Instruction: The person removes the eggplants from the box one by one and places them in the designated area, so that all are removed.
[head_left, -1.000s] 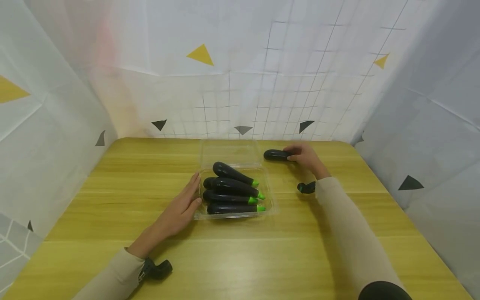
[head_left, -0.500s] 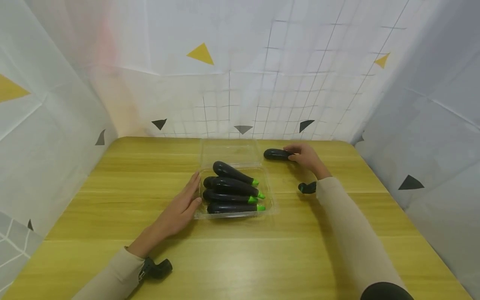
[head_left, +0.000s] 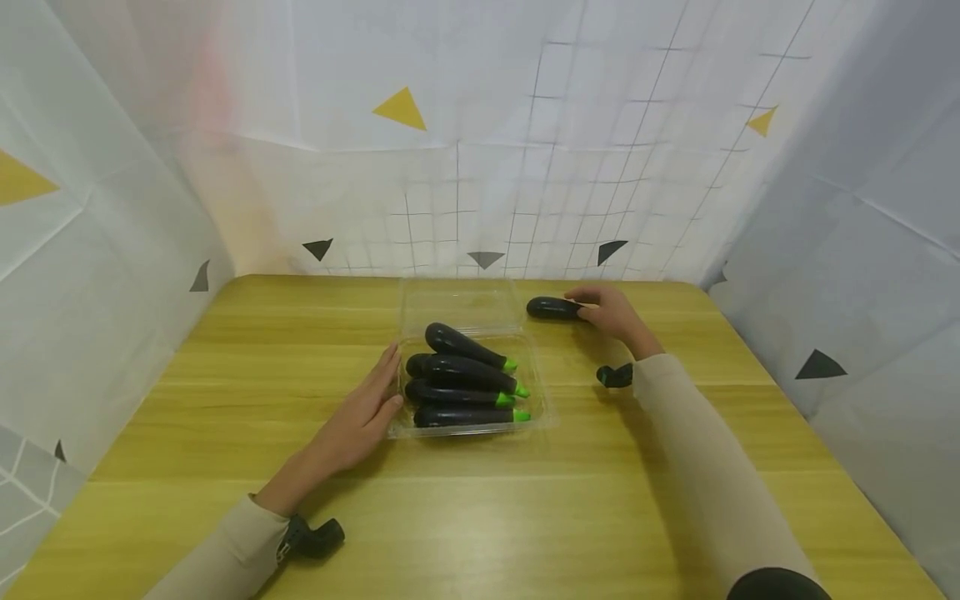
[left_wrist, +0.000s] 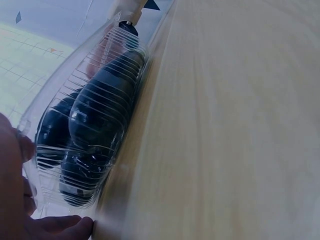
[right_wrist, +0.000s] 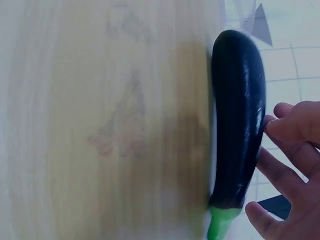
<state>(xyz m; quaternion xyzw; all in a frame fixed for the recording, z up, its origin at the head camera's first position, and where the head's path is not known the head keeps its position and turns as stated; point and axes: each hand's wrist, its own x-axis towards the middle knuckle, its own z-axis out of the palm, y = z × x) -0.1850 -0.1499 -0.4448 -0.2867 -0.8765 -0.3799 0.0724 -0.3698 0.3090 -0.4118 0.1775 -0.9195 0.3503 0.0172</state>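
A dark purple eggplant point(head_left: 551, 308) lies on the wooden table toward the back right. My right hand point(head_left: 611, 315) is over its stem end, thumb and fingers spread. In the right wrist view the fingertips are right at the top side of the eggplant point(right_wrist: 237, 120), whose green stem points down. To the left, several eggplants point(head_left: 465, 372) with green stems are piled in a clear plastic clamshell box point(head_left: 546, 412). My left hand point(head_left: 360, 425) rests with straight fingers against the box's left side. The left wrist view shows eggplants point(left_wrist: 97, 110) through the ribbed wall.
The box's clear lid point(head_left: 461, 307) lies folded back behind it on the table point(head_left: 480, 517). White patterned sheets point(head_left: 480, 192) hang behind and at both sides. A dark wrist device point(head_left: 318, 540) sticks out below the left wrist, and another point(head_left: 615, 376) by the right.
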